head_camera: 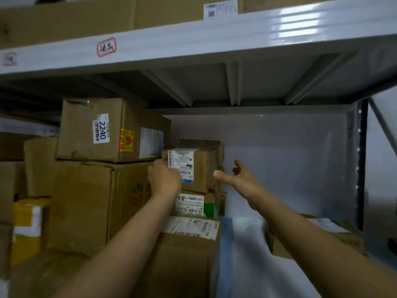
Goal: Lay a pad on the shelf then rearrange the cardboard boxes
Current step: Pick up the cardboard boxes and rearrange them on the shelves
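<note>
A: Place type?
B: Storeroom or warehouse. White metal racking (214, 37), handwritten tag (106, 47) stuck on its beam.
A: Other cues?
B: Stacked cardboard boxes (92, 130) carrying shipping labels (182, 163) and barcodes; one numbered sticker (101, 131) reads 2240.

The left hand (164, 178) hides the small box's (193, 168) near corner. Its label print is blurred. The bottom box (182, 261) is cut off below.

Small box (193, 168): on top of a box stack, right of the large boxes (101, 203).
Pad (247, 254): on the shelf, right of the stack.
Right box (335, 235): on the pad, near the shelf's right edge.
</note>
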`<state>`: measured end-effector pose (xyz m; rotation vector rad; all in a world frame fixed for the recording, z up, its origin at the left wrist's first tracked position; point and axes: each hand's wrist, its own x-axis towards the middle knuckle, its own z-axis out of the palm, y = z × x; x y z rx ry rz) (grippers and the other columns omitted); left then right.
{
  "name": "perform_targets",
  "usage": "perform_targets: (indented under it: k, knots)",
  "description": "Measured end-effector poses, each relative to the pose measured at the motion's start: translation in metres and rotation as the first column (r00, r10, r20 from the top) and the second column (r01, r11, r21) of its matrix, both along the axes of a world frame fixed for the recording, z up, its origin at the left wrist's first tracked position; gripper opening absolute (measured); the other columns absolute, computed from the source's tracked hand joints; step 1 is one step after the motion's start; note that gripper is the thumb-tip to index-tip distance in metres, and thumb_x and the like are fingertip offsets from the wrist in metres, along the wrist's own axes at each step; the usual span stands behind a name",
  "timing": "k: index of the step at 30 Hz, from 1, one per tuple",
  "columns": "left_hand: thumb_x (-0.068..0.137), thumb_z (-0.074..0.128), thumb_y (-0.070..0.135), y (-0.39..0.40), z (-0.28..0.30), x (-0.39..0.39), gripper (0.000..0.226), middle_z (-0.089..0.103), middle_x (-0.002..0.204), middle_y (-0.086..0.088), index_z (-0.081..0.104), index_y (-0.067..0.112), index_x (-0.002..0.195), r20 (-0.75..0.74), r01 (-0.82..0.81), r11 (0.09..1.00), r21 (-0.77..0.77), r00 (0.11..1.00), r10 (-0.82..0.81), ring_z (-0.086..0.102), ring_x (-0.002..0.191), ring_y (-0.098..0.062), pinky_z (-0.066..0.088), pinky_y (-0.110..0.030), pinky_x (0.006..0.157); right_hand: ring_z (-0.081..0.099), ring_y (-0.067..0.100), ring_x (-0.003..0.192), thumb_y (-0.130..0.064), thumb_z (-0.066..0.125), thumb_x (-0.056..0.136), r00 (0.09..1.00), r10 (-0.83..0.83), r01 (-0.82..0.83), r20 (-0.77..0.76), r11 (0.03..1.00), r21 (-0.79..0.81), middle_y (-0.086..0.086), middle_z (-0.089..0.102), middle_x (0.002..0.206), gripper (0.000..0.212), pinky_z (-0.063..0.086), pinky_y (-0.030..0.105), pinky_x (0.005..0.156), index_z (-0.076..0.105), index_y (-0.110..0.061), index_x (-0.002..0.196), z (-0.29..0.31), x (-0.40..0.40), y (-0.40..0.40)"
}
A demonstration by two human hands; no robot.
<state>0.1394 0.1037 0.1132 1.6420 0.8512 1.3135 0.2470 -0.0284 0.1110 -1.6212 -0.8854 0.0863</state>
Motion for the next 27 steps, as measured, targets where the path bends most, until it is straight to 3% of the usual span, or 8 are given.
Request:
perform_targets:
  k: [4,7,10,12,15,20,23,27]
  knots:
    - [0.093,0.046,0.007,0.017,-0.004,0.008,0.034,0.054,0.13,-0.014,0.049,0.004,0.126,-0.082,0.031,0.998,-0.06,0.996,-0.036,0.054,0.116,-0.031,0.049,-0.046,0.097,0.043,0.007,0.1,-0.019,0.07,0.082,0.997,0.07,-0.071,0.017,0.997,0.013,0.003,0.05,0.129,0.069,0.035,0.018,0.079,0.034,-0.007,0.141,0.007,-0.009,0.018]
    - [0.092,0.045,0.006,0.022,-0.004,0.016,0.031,0.053,0.13,-0.015,0.05,0.002,0.123,-0.067,0.063,0.996,-0.056,0.996,-0.067,0.054,0.117,-0.032,0.05,-0.046,0.096,0.045,0.005,0.094,-0.013,0.07,0.082,0.994,0.105,-0.105,0.017,0.994,-0.002,0.003,0.054,0.124,0.059,0.041,0.011,0.071,0.041,-0.011,0.134,0.007,-0.009,0.027]
    - [0.092,0.045,0.005,0.024,-0.004,0.02,0.031,0.054,0.131,-0.014,0.052,0.003,0.122,-0.045,0.068,0.997,-0.047,0.997,-0.07,0.053,0.118,-0.032,0.05,-0.047,0.095,0.057,0.002,0.082,-0.014,0.076,0.076,0.991,0.131,-0.131,0.001,0.991,-0.016,-0.003,0.059,0.109,0.034,0.047,0.009,0.054,0.051,-0.027,0.096,0.004,-0.004,0.039]
    - [0.091,0.045,0.004,0.025,-0.004,0.02,0.032,0.055,0.129,-0.014,0.051,0.004,0.123,-0.011,0.069,0.997,-0.042,0.997,-0.07,0.055,0.115,-0.031,0.051,-0.047,0.093,0.062,0.011,0.093,-0.019,0.08,0.071,0.992,0.122,-0.121,0.011,0.992,-0.022,-0.005,0.061,0.107,0.038,0.049,0.017,0.065,0.05,-0.033,0.091,0.001,0.001,0.047]
    - [0.091,0.045,0.001,0.024,-0.004,0.018,0.03,0.056,0.124,-0.013,0.048,0.005,0.121,0.057,0.084,0.996,-0.032,0.995,-0.082,0.059,0.107,-0.029,0.053,-0.046,0.09,0.062,0.017,0.101,-0.027,0.084,0.065,0.998,0.057,-0.057,0.007,0.998,-0.037,-0.003,0.065,0.112,0.049,0.052,0.031,0.081,0.053,-0.029,0.103,-0.002,0.007,0.057]
    - [0.094,0.045,0.001,0.021,-0.006,0.006,0.043,0.046,0.139,-0.01,0.038,0.012,0.135,0.092,0.158,0.987,-0.016,0.983,-0.156,0.05,0.122,-0.026,0.046,-0.037,0.1,0.059,0.008,0.085,-0.026,0.076,0.075,0.996,-0.03,0.036,-0.081,0.997,0.07,0.001,0.064,0.11,0.044,0.044,0.017,0.064,0.051,-0.02,0.11,-0.004,0.002,0.044]
    - [0.095,0.043,0.002,0.02,-0.006,-0.005,0.05,0.041,0.146,-0.009,0.034,0.014,0.143,0.052,0.213,0.977,-0.021,0.976,-0.211,0.042,0.132,-0.028,0.039,-0.044,0.108,0.059,0.015,0.096,-0.041,0.071,0.075,0.979,-0.094,0.112,-0.182,0.99,0.091,0.005,0.063,0.117,0.07,0.043,0.02,0.065,0.046,-0.007,0.132,-0.004,0.001,0.025]
    - [0.099,0.043,0.014,0.006,-0.012,-0.02,0.043,0.046,0.143,-0.006,0.041,0.017,0.142,-0.001,0.315,0.949,0.028,0.949,-0.315,0.045,0.129,-0.027,0.039,-0.041,0.106,0.062,0.015,0.082,-0.047,0.056,0.085,0.948,-0.048,0.105,-0.314,0.98,0.167,0.004,0.069,0.095,0.04,0.049,0.024,0.067,0.061,-0.017,0.111,-0.006,-0.006,-0.01]
